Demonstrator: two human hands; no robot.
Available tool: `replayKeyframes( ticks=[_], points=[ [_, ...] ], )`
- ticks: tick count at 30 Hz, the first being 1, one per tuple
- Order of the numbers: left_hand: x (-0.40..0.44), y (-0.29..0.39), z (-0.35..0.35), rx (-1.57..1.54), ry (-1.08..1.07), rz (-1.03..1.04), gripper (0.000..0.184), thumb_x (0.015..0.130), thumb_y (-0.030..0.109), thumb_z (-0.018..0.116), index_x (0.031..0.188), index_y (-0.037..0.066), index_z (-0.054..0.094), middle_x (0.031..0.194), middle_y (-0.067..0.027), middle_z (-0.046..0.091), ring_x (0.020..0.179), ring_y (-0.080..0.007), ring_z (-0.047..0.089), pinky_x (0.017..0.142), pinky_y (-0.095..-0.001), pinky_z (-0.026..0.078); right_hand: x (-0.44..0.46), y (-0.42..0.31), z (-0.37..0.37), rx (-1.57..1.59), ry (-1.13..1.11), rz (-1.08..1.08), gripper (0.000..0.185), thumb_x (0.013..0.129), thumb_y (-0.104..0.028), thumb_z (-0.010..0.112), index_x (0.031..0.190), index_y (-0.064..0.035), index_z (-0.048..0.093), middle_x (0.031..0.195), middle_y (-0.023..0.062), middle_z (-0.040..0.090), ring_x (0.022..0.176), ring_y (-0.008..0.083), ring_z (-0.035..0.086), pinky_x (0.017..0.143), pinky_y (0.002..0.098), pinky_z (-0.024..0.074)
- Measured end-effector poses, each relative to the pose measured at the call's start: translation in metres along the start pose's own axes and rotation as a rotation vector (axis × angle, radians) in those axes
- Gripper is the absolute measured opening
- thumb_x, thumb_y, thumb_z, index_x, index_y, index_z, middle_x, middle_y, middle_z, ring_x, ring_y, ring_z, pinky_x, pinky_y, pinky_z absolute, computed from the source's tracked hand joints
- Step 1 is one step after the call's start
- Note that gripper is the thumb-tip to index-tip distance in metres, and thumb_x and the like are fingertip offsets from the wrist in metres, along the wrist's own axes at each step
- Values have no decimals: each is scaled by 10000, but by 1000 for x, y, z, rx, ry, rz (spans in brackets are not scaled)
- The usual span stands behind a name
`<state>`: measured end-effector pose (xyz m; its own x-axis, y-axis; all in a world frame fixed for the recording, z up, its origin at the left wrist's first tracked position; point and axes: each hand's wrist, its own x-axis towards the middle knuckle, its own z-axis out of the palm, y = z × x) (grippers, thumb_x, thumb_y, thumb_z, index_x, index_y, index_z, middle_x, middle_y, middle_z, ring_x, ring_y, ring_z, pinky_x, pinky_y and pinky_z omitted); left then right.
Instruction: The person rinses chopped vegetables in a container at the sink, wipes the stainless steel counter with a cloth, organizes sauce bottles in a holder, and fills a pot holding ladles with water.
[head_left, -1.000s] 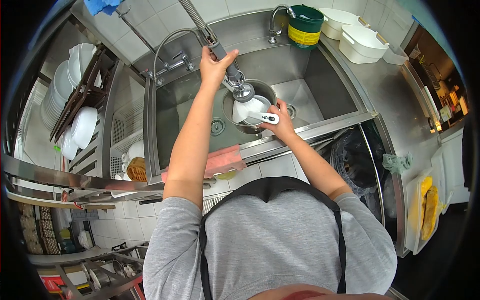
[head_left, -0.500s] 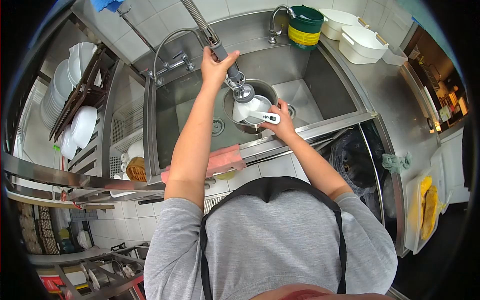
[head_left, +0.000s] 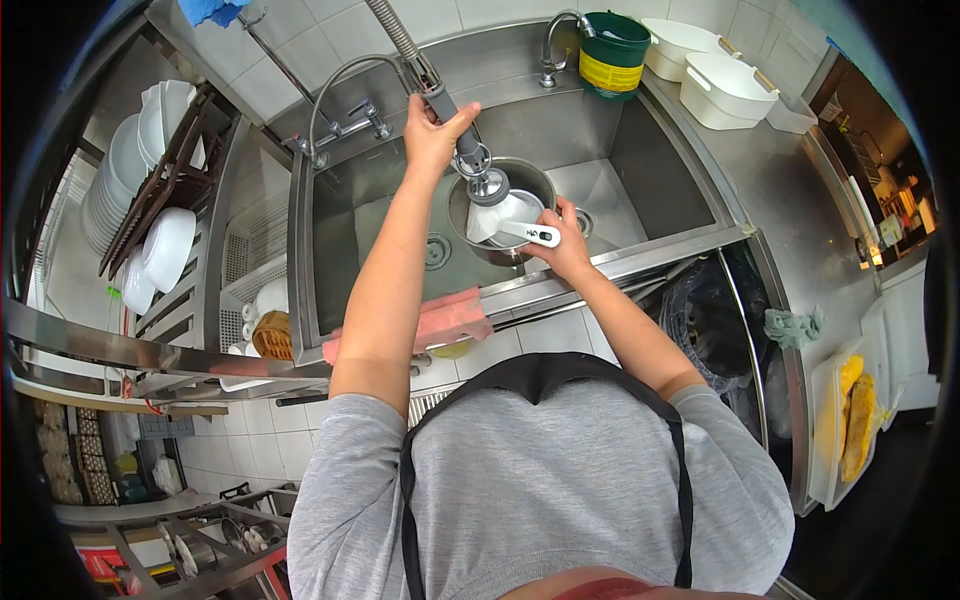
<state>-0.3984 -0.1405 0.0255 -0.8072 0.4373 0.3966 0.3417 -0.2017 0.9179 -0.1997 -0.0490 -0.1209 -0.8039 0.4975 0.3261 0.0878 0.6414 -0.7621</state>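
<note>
My left hand (head_left: 437, 128) is closed around the grey grip of a spray hose (head_left: 449, 113). Its round spray head (head_left: 489, 187) points down into a metal pot (head_left: 457, 209) standing in the sink, and white water spreads below it. My right hand (head_left: 563, 243) is at the pot's near right rim, with fingers on both sides of the white handle of a utensil (head_left: 530, 233). The utensil's round part lies inside the pot, partly hidden by the water and spray head, so its exact kind does not show.
The steel sink (head_left: 655, 165) surrounds the pot. A pink cloth (head_left: 440, 320) hangs over its front edge. A green bucket (head_left: 612, 62) and white tubs (head_left: 722, 92) stand behind, right. Plates (head_left: 122, 170) and bowls (head_left: 170, 247) sit in the left rack. A lined bin (head_left: 705, 320) is lower right.
The white water under the spray head has changed shape slightly. Both hands, the hose and the pot stay almost in place.
</note>
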Motion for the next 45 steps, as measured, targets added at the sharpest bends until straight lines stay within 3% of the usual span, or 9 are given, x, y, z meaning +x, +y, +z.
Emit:
replayKeyframes(
  ticks=[45],
  points=[
    [7,-3,16,6,46,75,538,663,191,832,963,10,424,816,-63,585,731,-108,576,655,-235,474,2,2,2,-19,-25,-6,461,596,-243,839,926,-123,540,1322,185,326,1103,413,487,881,435,451]
  ],
)
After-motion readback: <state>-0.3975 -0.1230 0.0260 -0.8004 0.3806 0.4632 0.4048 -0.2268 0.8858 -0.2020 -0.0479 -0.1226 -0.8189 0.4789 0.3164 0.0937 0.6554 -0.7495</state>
